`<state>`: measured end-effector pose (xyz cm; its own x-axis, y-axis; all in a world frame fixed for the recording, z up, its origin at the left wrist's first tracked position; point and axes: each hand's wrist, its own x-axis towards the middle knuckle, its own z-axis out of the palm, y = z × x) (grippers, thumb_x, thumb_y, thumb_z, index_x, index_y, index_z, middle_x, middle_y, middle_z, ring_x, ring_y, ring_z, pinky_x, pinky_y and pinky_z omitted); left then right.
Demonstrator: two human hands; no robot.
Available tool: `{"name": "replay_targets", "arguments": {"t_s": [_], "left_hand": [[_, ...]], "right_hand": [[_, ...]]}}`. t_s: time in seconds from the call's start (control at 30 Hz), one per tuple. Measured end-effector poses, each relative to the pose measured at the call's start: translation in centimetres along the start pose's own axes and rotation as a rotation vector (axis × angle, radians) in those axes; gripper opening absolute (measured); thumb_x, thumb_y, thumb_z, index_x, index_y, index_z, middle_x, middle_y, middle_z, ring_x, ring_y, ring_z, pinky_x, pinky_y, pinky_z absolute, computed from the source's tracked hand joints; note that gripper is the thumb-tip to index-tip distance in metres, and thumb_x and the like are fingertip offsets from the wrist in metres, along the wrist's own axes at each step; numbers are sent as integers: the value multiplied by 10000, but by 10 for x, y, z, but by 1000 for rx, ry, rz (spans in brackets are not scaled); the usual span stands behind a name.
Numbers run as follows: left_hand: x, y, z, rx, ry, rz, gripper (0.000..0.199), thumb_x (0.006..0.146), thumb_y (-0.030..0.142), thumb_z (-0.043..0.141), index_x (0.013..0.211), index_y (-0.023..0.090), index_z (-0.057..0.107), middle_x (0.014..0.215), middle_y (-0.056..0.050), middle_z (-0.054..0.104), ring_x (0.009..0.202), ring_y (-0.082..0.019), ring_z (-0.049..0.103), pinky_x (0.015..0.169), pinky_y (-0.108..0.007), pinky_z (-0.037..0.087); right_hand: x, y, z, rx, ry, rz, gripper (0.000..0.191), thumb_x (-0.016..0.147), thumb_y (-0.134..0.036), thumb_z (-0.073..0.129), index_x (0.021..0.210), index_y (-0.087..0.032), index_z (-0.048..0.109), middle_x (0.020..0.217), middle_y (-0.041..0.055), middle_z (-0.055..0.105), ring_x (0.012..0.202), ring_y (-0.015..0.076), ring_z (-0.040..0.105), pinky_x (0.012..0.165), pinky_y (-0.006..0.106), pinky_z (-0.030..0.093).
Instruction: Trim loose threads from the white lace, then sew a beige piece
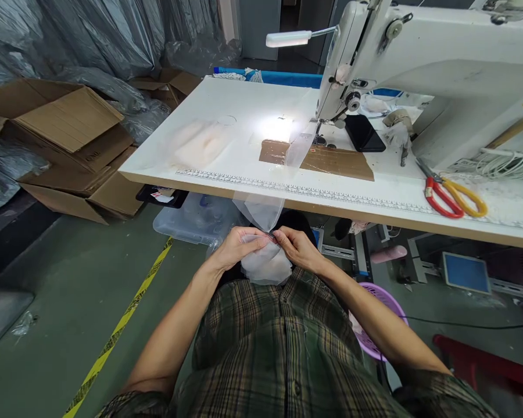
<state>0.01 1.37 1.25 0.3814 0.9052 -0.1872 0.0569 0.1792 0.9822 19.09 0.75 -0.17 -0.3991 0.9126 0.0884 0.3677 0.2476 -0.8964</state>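
Observation:
Sheer white fabric [268,264] is bunched in my lap, and a strip of it runs up over the table edge to the sewing machine [340,75]. My left hand [239,248] pinches the gathered part between thumb and fingers. Close beside it, my right hand [297,247] is closed on the same fabric, at a small dark thing between the fingertips that is too small to name. Under the needle area lies a brown cardboard piece [340,162]. A pale sheer bundle [203,144] rests on the table's left part.
Red and yellow scissors [455,194] and a black phone [365,133] lie on the white table [244,104], which has a ruler strip along its front edge. Cardboard boxes [70,122] stand at left. A purple basket [383,302] is below right.

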Motion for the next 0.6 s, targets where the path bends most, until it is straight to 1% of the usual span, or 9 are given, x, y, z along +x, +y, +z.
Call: {"name": "replay_targets", "arguments": {"t_s": [0.1,0.23,0.33,0.43,0.5,0.6], "left_hand": [[0,-1,0,1,1,-3,288,707,396,742,748,112,717,597,-22,609,544,-100,490,508,-199,370],[0,0,1,-30,-7,-22,262,707,374,743,739,115,713,601,-17,615,537,-94,490,516,-200,371],[-1,2,1,-34,-19,-40,258,709,373,739,677,122,688,577,-4,594,522,-90,476,519,-207,365],[-1,3,2,-33,-32,-52,272,710,367,743,628,123,653,549,15,553,502,-75,444,495,-196,338],[-2,1,2,-36,-33,-51,265,708,363,746,648,121,658,557,15,557,500,-72,442,484,-192,331],[-4,-2,3,-36,-45,-54,272,712,379,739,725,113,686,607,-13,608,532,-94,492,496,-198,362]], "right_hand": [[0,0,2,-31,43,28,468,956,-547,331,767,-185,560,649,-12,534,602,126,469,586,244,336],[-5,0,0,-48,22,4,400,974,-482,328,834,-187,559,678,-14,538,604,121,469,583,239,329],[-7,-2,0,-117,23,-14,347,967,-438,376,778,-195,536,646,-24,509,584,117,439,578,241,304],[-6,-4,1,-182,51,15,350,957,-432,404,714,-201,505,584,-39,446,539,110,383,551,245,263],[-6,-4,2,-152,56,21,352,955,-447,396,728,-201,505,613,-34,460,559,111,401,559,241,280],[-11,-3,3,0,14,-2,326,935,-491,414,844,-197,523,754,-10,524,634,115,451,578,236,334]]}}
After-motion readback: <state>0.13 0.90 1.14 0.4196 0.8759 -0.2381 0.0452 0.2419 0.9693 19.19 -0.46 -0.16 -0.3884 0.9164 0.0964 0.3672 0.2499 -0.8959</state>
